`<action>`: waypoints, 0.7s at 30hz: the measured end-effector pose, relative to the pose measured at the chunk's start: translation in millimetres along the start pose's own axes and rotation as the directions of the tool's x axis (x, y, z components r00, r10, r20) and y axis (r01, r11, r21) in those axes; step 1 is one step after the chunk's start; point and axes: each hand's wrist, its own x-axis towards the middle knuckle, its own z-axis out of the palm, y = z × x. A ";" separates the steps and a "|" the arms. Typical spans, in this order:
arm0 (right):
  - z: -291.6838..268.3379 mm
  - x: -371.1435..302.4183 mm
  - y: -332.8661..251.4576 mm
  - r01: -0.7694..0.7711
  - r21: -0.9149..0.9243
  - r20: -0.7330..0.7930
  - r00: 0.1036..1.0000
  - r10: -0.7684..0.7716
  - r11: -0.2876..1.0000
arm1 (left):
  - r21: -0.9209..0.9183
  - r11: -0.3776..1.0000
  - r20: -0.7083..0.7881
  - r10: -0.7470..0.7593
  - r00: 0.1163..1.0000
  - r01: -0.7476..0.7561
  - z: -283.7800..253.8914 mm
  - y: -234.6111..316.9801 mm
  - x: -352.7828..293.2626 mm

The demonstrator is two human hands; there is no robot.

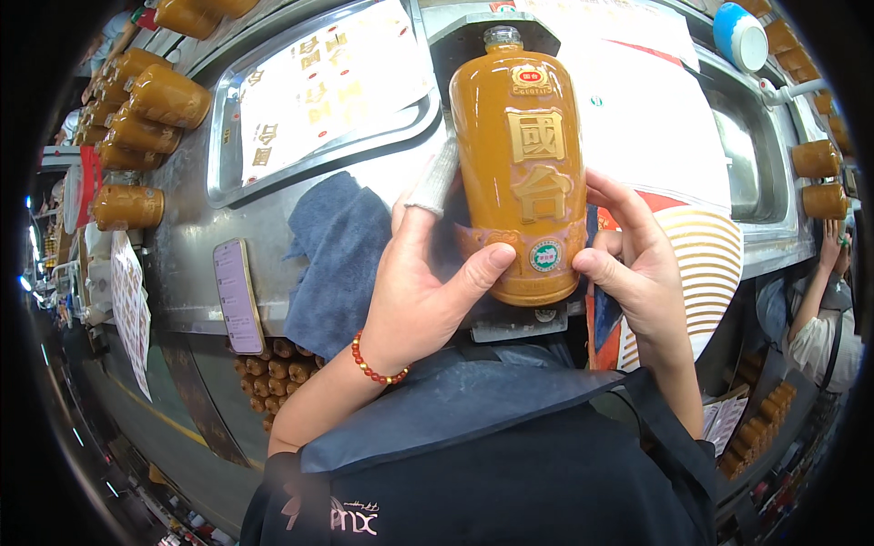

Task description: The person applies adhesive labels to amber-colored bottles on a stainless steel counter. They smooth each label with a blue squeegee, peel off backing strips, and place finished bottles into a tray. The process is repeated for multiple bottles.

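A brown glazed bottle point(482, 155) with raised gold characters lies with its neck pointing away from me, above a grey metal stand point(537, 35). Near its base is a small round green-and-white sticker point(546, 256). My left hand point(414, 287) grips the bottle's left side, thumb over the front, a white knitted sleeve point(435, 187) covering one finger. On the other side, my right hand point(642, 259) holds the lower edge, its thumb tip beside the round sticker. The fingers behind the bottle are partly hidden. Red-and-white printed material point(687, 273) lies beneath my right hand.
To the left are a metal tray point(218, 150) with gold sticker sheets point(282, 109), a blue cloth point(332, 255) and a phone point(238, 296). Brown bottles point(168, 96) stack far left. A metal sink point(760, 164) sits right; another person's arm point(819, 282) shows beyond.
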 end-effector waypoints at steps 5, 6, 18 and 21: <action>-1.4 2.1 2.5 -0.017 0.027 0.012 1.000 0.017 0.999 | -0.035 0.998 -0.001 -0.043 0.999 0.043 -0.4 1.0 0.6; -0.5 2.1 1.4 -0.022 0.030 0.009 1.000 0.022 0.999 | -0.051 0.998 -0.008 -0.042 0.999 0.042 0.4 0.7 0.2; -3.6 6.3 9.3 -0.055 0.079 0.037 0.998 0.052 0.995 | -0.008 0.995 0.061 -0.099 0.993 0.099 -5.4 5.3 2.5; -3.5 6.1 8.8 -0.055 0.090 0.049 0.998 0.051 0.994 | 0.106 0.994 0.004 -0.041 0.999 0.040 -3.7 6.8 0.4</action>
